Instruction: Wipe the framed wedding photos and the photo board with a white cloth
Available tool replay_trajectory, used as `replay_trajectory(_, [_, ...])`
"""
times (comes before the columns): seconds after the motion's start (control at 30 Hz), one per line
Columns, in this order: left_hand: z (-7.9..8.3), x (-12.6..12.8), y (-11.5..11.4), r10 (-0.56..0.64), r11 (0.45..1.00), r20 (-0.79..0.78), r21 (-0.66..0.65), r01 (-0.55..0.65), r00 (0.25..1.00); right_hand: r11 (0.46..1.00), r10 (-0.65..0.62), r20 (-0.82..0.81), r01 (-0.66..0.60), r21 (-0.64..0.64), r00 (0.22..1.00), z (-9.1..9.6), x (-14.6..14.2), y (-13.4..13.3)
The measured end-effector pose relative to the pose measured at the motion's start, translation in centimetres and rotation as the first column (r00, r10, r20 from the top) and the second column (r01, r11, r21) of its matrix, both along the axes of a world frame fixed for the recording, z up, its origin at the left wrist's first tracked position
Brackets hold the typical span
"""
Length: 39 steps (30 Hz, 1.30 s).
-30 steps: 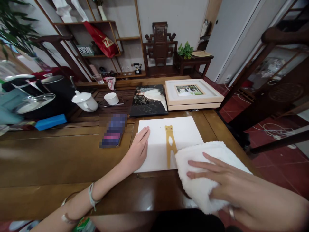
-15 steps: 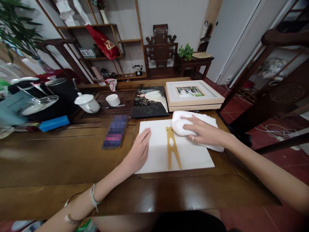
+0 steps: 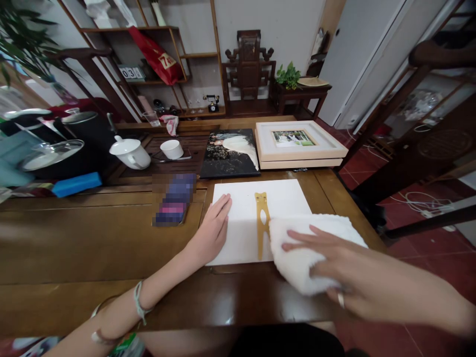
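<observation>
A white board with a gold easel stand down its middle lies flat on the wooden table. My left hand rests flat and open on the board's left edge. My right hand presses a white fluffy cloth onto the board's near right corner, fingers spread over it. The cloth covers that corner and hangs past the board's front edge.
Behind the board lie a dark photo print and a stacked white picture frame. A blurred dark object sits left of the board. A white teapot, cup, pots and a blue box stand at the left.
My right hand has drawn the cloth from the board's far right corner back to its near right corner. My left hand has stayed in place.
</observation>
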<state>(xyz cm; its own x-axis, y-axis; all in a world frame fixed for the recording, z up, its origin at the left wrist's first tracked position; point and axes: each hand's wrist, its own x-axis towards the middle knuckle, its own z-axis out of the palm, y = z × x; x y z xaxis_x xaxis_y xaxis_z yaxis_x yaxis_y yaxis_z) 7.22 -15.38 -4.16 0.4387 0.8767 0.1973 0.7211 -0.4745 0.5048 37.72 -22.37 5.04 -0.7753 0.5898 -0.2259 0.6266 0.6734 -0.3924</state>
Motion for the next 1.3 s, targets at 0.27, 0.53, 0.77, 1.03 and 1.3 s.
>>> replay_trajectory(0.27, [0.0,-0.1,0.0,-0.015,1.0,0.005,0.007,0.015,1.0,0.944,-0.147,-0.178,0.191,0.267,0.973,-2.5,-1.4,11.1])
replay_trajectory(0.53, [0.0,-0.1,0.0,-0.004,1.0,-0.003,-0.014,0.004,1.0,0.932,0.004,-0.185,0.063,0.357,0.983,-3.1,-4.7,7.5])
replay_trajectory(0.77, [0.0,-0.1,0.0,-0.002,1.0,0.015,-0.012,0.002,1.0,0.976,0.139,-0.153,-0.109,0.189,0.978,-2.0,-5.0,-0.1])
replay_trajectory(1.03, [-0.2,-0.2,0.0,-0.029,0.999,0.024,0.016,0.029,0.999,0.924,0.032,-0.166,0.034,0.381,0.986,-3.0,-5.6,7.1])
replay_trajectory(1.3, [-0.5,-0.3,0.1,-0.02,0.999,0.033,0.03,0.019,0.999,0.863,0.161,0.032,-0.156,0.481,0.986,-3.5,-8.2,6.5])
